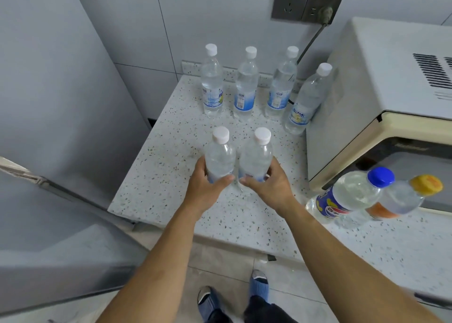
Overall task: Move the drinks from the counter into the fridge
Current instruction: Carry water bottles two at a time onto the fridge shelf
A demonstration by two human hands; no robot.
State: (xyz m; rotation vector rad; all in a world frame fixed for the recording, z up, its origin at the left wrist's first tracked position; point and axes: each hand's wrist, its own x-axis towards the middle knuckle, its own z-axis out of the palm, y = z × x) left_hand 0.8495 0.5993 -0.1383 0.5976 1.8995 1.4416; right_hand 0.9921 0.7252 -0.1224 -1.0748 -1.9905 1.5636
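Observation:
Two clear water bottles with white caps stand side by side near the middle of the speckled counter (156, 181). My left hand (208, 190) grips the left bottle (220, 156) around its lower body. My right hand (271, 185) grips the right bottle (256, 156) the same way. Several more white-capped water bottles (245, 85) stand in a row at the back by the wall. A blue-capped bottle (349, 195) and an orange-capped bottle (403, 198) stand at the right. The grey fridge (49, 102) rises on the left, its door (61, 261) swung open below.
A cream microwave (367, 102) fills the counter's right side, its cable running to a wall socket (308, 2). The counter's front edge lies just below my hands. My feet in blue slippers (259, 283) stand on the tiled floor.

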